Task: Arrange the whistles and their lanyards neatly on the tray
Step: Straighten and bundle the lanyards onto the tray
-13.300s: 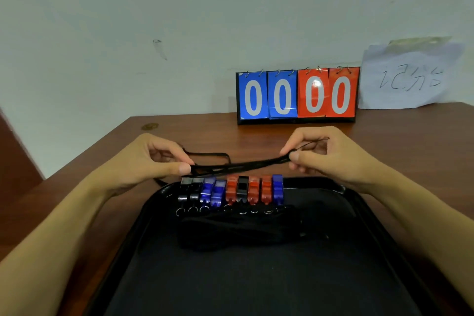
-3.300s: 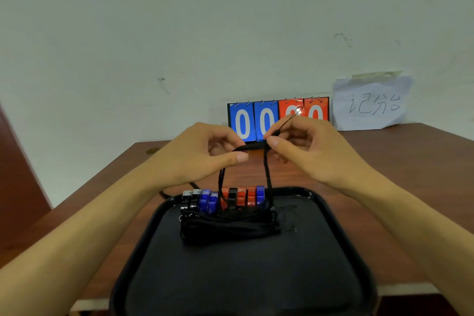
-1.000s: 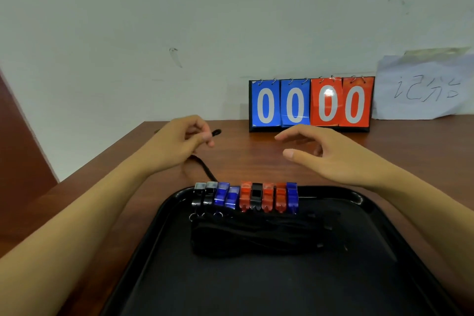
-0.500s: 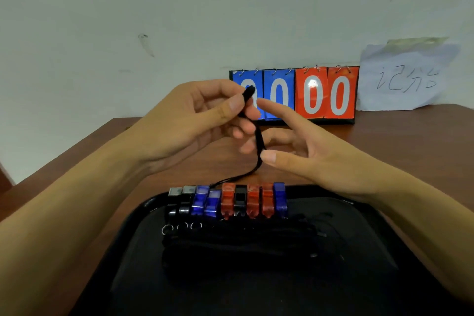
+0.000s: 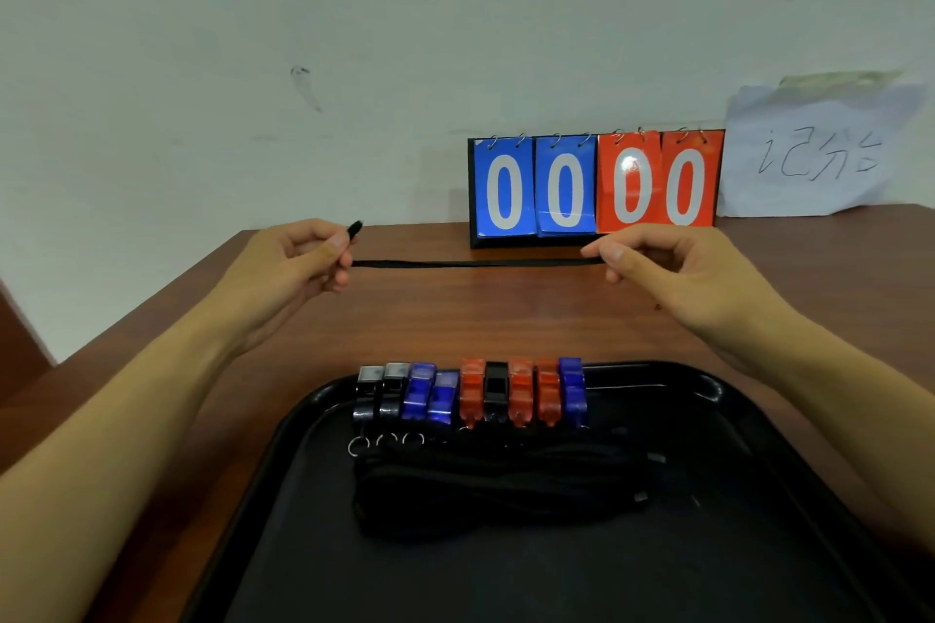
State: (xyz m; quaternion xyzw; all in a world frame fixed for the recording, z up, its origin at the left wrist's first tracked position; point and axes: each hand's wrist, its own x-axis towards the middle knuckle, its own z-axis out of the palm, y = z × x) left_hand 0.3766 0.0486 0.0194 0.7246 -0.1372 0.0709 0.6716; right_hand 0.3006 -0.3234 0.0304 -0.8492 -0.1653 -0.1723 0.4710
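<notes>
1. We see a person's two bare arms reaching over a brown wooden table, with a black tray at the table's near edge.
2. The left hand pinches one end of a black lanyard between thumb and fingers; a short tip pokes up past the thumb.
3. The right hand pinches the other end, so the cord runs straight and level between the hands, above the table, beyond the tray's far edge.
4. Nine whistles stand side by side along the tray's far edge: black, blue and red.
5. Just in front of them lies a bundle of lanyards.
6. We judge the step in hand is straightening this loose cord; next it likely needs folding and laying on the bundle without disturbing the row.
7. A scoreboard reading zeros stands at the table's far edge.
</notes>
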